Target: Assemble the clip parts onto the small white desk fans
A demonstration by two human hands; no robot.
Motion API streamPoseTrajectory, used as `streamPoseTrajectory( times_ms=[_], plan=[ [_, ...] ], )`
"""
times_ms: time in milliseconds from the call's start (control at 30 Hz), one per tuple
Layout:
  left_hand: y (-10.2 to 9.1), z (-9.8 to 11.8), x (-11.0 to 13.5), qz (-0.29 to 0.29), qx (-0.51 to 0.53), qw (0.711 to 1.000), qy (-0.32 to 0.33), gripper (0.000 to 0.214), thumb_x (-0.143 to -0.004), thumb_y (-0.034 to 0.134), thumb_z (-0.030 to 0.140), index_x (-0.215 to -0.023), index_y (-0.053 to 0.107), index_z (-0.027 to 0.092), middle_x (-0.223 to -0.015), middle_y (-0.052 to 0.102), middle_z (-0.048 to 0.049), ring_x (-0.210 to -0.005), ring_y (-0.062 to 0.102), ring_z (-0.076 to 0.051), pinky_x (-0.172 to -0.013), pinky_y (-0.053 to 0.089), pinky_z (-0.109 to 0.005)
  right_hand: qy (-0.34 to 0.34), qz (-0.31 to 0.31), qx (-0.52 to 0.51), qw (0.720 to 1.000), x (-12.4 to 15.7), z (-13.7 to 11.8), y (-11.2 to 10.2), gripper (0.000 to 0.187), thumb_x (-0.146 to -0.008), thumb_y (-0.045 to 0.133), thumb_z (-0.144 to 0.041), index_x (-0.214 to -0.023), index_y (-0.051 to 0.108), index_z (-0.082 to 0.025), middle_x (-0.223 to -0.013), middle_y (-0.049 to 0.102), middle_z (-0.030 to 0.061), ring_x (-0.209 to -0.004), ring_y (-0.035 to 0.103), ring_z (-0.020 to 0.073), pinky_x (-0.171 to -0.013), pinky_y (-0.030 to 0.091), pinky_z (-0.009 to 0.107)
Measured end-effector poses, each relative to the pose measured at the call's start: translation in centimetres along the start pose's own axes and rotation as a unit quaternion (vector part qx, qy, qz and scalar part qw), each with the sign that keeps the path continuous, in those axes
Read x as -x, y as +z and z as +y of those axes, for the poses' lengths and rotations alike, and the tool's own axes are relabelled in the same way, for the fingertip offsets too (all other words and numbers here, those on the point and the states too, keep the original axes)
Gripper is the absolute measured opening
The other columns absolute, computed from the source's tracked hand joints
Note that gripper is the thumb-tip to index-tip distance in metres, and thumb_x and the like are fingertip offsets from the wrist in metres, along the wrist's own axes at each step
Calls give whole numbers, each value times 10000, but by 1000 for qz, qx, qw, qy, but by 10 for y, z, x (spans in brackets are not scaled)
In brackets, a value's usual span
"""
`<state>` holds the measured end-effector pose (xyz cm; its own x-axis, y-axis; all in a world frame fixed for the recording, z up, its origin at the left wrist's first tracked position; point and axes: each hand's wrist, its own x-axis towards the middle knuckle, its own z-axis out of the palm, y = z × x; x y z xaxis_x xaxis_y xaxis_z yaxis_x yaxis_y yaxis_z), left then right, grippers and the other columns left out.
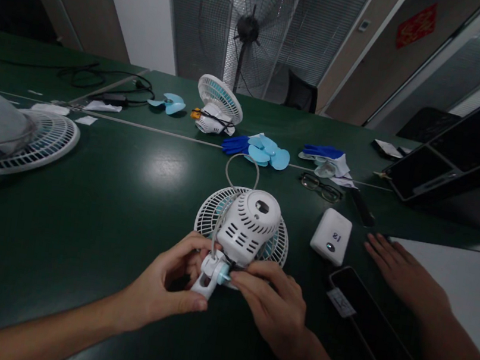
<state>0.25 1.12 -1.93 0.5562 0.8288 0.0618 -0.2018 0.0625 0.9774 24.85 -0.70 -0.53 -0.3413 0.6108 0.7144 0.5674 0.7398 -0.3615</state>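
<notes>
A small white clip fan (248, 224) lies face down on the green table (93, 224), its motor housing up and its grille beneath. My left hand (165, 289) is closed round the fan's white clip base (209, 272). My right hand (271, 302) pinches a small light-blue knob (224, 274) on the side of that base. The fan's white cord loops away behind it.
Another person's hand (401, 273) rests flat at the right by a dark phone (373, 329) and a white box marked 12 (331, 236). Glasses (321, 187), blue blades (266, 151), blue gloves, a second fan (217, 106) and a larger fan (7, 136) lie around.
</notes>
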Motion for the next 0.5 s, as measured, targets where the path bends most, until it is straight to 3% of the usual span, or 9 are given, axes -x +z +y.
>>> streamPoseTrajectory(
  times_ms=[367, 500],
  plan=[
    [0, -1, 0, 5, -6, 1000, 4, 629, -794, 881, 357, -1348, 587, 308, -1150, 497, -44, -911, 543, -166, -746, 432, -278, 6, -22, 13, 1000, 2, -2, 0, 120, -1040, 622, -227, -1013, 739, -230, -880, 719, 1, -750, 703, 107, -642, 495, 250],
    [1, 1, 0, 2, -5, 1000, 5, 628, -791, 885, 340, -1345, 589, 317, -1155, 496, -40, -898, 541, -156, -728, 426, -266, 16, -1, 7, 1000, -2, -6, 2, 98, -1021, 657, -239, -945, 714, -215, -850, 722, -4, -743, 706, 112, -643, 480, 263]
  ],
)
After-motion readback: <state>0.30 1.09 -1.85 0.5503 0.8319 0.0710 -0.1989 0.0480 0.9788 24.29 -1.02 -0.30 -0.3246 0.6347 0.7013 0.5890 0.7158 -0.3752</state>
